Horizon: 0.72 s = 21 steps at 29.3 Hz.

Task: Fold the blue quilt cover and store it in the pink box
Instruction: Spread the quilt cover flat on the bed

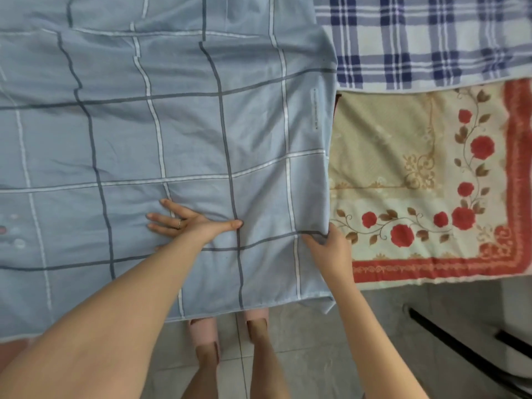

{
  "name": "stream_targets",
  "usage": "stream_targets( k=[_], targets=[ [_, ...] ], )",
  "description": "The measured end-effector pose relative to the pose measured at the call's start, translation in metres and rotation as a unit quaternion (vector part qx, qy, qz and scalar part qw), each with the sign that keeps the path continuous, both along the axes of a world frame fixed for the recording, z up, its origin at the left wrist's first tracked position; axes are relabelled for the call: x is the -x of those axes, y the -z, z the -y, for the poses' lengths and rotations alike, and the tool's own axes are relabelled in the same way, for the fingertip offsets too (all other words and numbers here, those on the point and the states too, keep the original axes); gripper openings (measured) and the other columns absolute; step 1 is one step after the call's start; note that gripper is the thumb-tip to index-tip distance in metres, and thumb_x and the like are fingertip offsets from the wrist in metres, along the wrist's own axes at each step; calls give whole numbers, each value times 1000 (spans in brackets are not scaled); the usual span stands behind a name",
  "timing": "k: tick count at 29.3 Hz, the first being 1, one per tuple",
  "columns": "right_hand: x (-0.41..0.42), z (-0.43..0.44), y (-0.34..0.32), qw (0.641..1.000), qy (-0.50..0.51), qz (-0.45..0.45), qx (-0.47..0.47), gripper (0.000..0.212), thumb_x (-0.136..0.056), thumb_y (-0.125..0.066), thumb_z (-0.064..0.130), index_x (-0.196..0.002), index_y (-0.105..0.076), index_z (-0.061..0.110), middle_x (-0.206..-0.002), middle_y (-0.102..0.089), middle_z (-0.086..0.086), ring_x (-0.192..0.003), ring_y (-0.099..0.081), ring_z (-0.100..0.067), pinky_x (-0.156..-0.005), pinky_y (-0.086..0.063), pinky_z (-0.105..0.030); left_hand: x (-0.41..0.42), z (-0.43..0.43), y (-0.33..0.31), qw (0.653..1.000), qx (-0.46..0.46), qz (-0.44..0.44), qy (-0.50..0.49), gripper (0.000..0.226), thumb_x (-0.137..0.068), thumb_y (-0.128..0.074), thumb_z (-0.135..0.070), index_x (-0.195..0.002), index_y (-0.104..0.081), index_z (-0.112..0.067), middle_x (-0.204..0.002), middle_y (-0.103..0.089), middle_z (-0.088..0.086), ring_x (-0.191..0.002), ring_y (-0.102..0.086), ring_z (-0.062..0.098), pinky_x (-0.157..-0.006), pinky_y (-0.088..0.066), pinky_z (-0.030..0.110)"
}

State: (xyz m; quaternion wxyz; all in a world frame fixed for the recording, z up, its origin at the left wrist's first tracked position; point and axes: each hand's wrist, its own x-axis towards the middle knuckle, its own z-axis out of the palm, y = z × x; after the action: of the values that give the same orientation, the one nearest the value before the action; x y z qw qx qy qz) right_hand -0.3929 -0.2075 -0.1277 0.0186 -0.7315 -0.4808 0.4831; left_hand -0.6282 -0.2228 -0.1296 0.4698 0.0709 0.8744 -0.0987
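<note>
Nearest, two feet in pink slippers (203, 332) stand on the tiled floor (374, 326), toes just under the hanging near edge of the blue quilt cover (129, 125). The cover, pale blue with dark and white grid lines, lies spread over the bed and fills the left and middle of the view, with creases across it. The left hand (187, 224) rests flat on the cover near its near edge, fingers straight and spread wide, a ring (179, 224) on one finger. To its right, the right hand (331, 249) grips the cover's right edge, fingers curled over the fabric. Right of the cover lies a cream blanket (403, 168) with red roses and a red border. Farther off, a blue-and-white plaid cloth (417, 47) overlaps that blanket's far edge.
</note>
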Motion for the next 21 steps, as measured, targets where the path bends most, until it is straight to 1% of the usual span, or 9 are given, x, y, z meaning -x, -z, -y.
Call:
stream_targets(
  k=[2,4,5,10,13,16,18,19,21],
  targets=[
    [-6,17,-6,997,55,-35,-51,13,-86,-67,18,-90,-55,16,-80,-60,5,-75,-57,-8,-62,-45,-24,0,1,0,1000,2,-7,0,169,-34,-85,-66,-139,38,-18,-145,42,18,-137,32,36,-110,9,58],
    [-17,31,-10,990,88,-46,-104,15,-84,-67,13,-84,-53,17,-74,-56,7,-67,-51,-3,-57,-39,-16,-2,3,0,1000,5,-20,2,168,-35,-85,-67,-139,38,-18,-146,40,18,-138,31,37,-110,9,58],
    [-25,39,-10,986,108,-42,-117,16,-84,-67,13,-82,-52,17,-72,-55,7,-64,-48,-2,-57,-37,-16,-2,4,0,1000,4,-25,5,168,-35,-84,-68,-139,37,-17,-147,39,18,-138,30,37,-110,10,58],
    [-65,70,10,968,218,8,-120,12,-89,-64,20,-88,-55,13,-77,-54,8,-69,-49,-6,-68,-38,-26,-9,12,3,998,-11,-65,12,165,-36,-84,-68,-143,31,-16,-150,32,19,-140,26,36,-111,9,57],
    [-70,77,10,964,238,-26,-114,17,-91,-62,31,-96,-58,15,-81,-57,10,-70,-51,-1,-65,-40,-18,-10,18,8,996,-27,-83,-4,164,-36,-83,-69,-145,27,-16,-151,29,19,-141,25,36,-111,8,57],
    [-74,95,7,968,224,-63,-91,22,-87,-68,33,-98,-58,17,-84,-59,11,-71,-53,2,-62,-40,-9,-18,29,13,990,-86,-113,-13,158,-39,-84,-66,-148,19,-16,-154,22,19,-143,20,32,-112,6,56],
    [-75,110,10,970,219,-67,-78,26,-82,-73,33,-95,-57,17,-84,-59,12,-70,-53,6,-61,-40,-9,-31,40,13,974,-166,-148,30,137,-53,-84,-56,-150,3,-13,-156,9,20,-146,6,29,-114,1,54],
    [-77,117,12,970,222,-66,-70,27,-80,-75,32,-94,-57,17,-83,-59,13,-70,-53,6,-62,-41,-11,-40,45,14,956,-223,-170,88,118,-64,-82,-46,-149,-7,-12,-156,0,19,-145,-2,30,-113,-3,53],
    [-80,130,18,974,212,-56,-53,24,-79,-75,30,-89,-56,21,-81,-58,14,-71,-53,2,-64,-42,-19,-59,46,12,895,-332,-175,242,80,-78,-71,-17,-144,-27,-12,-154,-12,17,-142,-14,33,-111,-8,51]
  ],
)
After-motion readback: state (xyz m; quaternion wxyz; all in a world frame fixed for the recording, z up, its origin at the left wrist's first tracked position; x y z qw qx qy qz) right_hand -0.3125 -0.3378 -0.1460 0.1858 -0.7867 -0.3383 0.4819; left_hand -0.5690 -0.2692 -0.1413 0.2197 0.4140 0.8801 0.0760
